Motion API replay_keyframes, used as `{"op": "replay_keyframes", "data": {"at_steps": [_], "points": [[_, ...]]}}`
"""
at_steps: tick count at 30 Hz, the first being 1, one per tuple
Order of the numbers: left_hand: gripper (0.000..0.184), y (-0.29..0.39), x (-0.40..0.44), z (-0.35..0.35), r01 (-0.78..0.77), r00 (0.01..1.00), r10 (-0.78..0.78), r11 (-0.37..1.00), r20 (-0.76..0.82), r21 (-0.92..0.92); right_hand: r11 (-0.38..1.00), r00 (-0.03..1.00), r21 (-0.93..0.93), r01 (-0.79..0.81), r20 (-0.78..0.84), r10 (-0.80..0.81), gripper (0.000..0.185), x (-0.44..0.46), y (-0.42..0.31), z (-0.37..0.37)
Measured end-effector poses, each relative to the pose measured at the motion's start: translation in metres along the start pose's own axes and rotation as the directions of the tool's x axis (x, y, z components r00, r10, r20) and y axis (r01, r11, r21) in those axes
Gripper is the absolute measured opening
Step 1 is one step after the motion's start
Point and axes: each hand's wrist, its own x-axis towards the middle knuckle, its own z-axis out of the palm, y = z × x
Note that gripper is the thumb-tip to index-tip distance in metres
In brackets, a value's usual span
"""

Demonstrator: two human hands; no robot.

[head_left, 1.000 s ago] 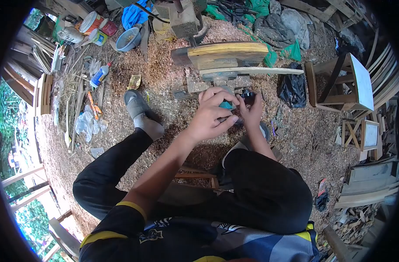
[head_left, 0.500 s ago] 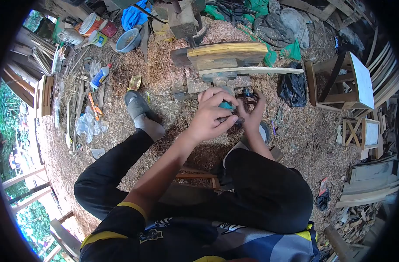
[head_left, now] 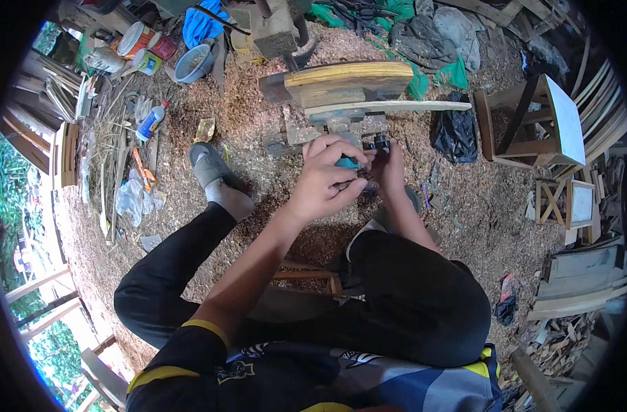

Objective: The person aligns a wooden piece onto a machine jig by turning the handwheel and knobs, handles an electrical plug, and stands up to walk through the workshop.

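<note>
My left hand (head_left: 325,180) curls over a teal metal part (head_left: 348,163), its thumb and fingers closed about a dark bar-like piece (head_left: 370,187). Beside it, my right hand (head_left: 392,169) has its fingers drawn together, with the fingertips at a black round part (head_left: 381,141). What lies between those fingers is hidden. Just beyond both hands, a long pale wood strip (head_left: 409,106) lies crosswise on the teal-and-metal fixture, which looks like a bench vise. Behind the strip stands a thick wooden block (head_left: 351,74) with a yellowish upper edge.
Wood shavings (head_left: 464,220) cover the ground. A metal machine post (head_left: 272,34) rises beyond the block. To the left lie a blue-labelled bottle (head_left: 151,122) and a grey basin (head_left: 194,64). A wooden stool (head_left: 564,120) and black plastic bag (head_left: 456,130) are on the right.
My right hand has moved up and inward, from spread, curved fingers to fingers drawn together by the black round part. My left hand keeps nearly the same grip. The view has shifted slightly.
</note>
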Motion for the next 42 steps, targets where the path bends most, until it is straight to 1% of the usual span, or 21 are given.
{"op": "replay_keyframes", "data": {"at_steps": [2,3,5,6,7,9,10,12,16,18,19,21,25,28,31,33,34,36,37,39,42], "points": [[0.014,0.001,0.001,-0.001,0.0,1.0,0.0,1.0,0.003,-0.008,0.833,0.915,-0.44,0.334,-0.059,-0.399,0.033,-0.006,-0.002,0.004],[0.013,0.001,0.001,-0.001,0.001,1.0,-0.001,1.0,0.003,-0.012,0.833,0.914,-0.442,0.334,-0.065,-0.401,0.033,-0.01,-0.003,0.005],[0.013,0.0,0.0,-0.001,0.002,1.0,-0.002,1.0,0.007,-0.011,0.195,0.562,-0.717,0.669,0.316,-0.764,0.032,-0.023,-0.012,0.019],[0.012,0.0,0.0,0.0,0.006,1.0,-0.006,1.0,0.007,-0.005,0.075,0.614,-0.782,0.619,0.422,-0.668,0.036,-0.025,-0.019,0.018],[0.012,0.001,0.0,0.0,0.006,1.0,-0.006,1.0,0.006,-0.007,0.074,0.614,-0.783,0.618,0.422,-0.667,0.036,-0.027,-0.02,0.02],[0.012,0.001,0.001,-0.001,0.002,1.0,-0.002,1.0,0.005,-0.004,0.736,0.918,-0.567,0.37,0.103,-0.382,0.033,-0.029,-0.018,0.029],[0.012,0.001,0.0,-0.001,0.004,1.0,-0.004,1.0,0.003,-0.001,0.736,0.919,-0.566,0.37,0.106,-0.38,0.033,-0.029,-0.016,0.032],[0.012,0.0,0.0,0.0,0.004,1.0,-0.004,1.0,0.001,0.011,0.998,0.997,0.008,0.058,0.053,-0.058,0.031,-0.027,-0.009,0.033],[0.012,0.003,0.0,0.0,0.009,1.0,-0.009,1.0,-0.022,0.001,0.951,0.947,0.268,-0.157,0.314,0.068,0.028,0.0,0.016,0.0],[0.012,0.002,0.0,-0.001,0.014,1.0,-0.014,1.0,-0.008,0.001,0.988,0.999,-0.155,-0.001,0.05,0.009,0.028,-0.017,-0.001,0.017],[0.012,0.002,0.001,-0.001,0.013,1.0,-0.013,1.0,-0.01,0.004,0.988,0.999,-0.155,0.0,0.053,0.009,0.028,-0.016,0.004,0.014],[0.012,0.002,0.001,-0.001,0.012,1.0,-0.012,1.0,-0.002,0.0,0.901,0.944,-0.324,0.287,-0.061,-0.323,0.029,-0.011,0.02,0.003],[0.012,0.002,0.0,0.0,0.011,1.0,-0.011,1.0,-0.014,0.003,0.948,0.97,-0.203,0.244,0.054,-0.237,0.033,-0.012,0.006,-0.003],[0.012,0.002,0.0,0.0,0.009,1.0,-0.009,1.0,-0.023,0.009,0.907,0.973,-0.352,0.231,0.075,-0.218,0.037,-0.004,0.001,-0.001],[0.013,0.002,0.0,-0.001,0.005,1.0,-0.005,1.0,-0.021,0.013,0.955,0.975,-0.201,0.22,0.05,-0.214,0.038,-0.014,-0.006,0.019],[0.013,0.002,0.0,0.0,0.008,1.0,-0.008,1.0,-0.025,0.006,0.979,0.993,0.195,-0.053,0.11,0.032,0.041,0.002,0.012,0.001],[0.013,0.002,0.0,0.001,0.008,1.0,-0.007,1.0,-0.023,0.007,0.979,0.994,0.198,-0.053,0.109,0.032,0.041,-0.002,0.005,0.003],[0.013,0.001,-0.001,0.001,0.003,1.0,-0.003,1.0,-0.024,0.016,0.98,0.998,-0.196,-0.018,0.06,0.03,0.043,-0.018,-0.018,0.018],[0.013,0.001,-0.001,0.0,0.003,1.0,-0.003,1.0,-0.026,0.018,0.98,0.998,-0.196,-0.018,0.062,0.031,0.043,-0.018,-0.014,0.016],[0.013,0.002,0.0,0.001,0.002,1.0,-0.001,1.0,-0.026,0.01,0.639,0.853,-0.627,0.446,0.08,-0.516,0.041,-0.017,-0.005,0.008],[0.013,0.001,-0.001,0.001,0.007,1.0,-0.007,1.0,-0.021,0.004,0.352,0.78,-0.775,0.525,0.273,-0.563,0.044,-0.033,-0.02,0.021]]}}
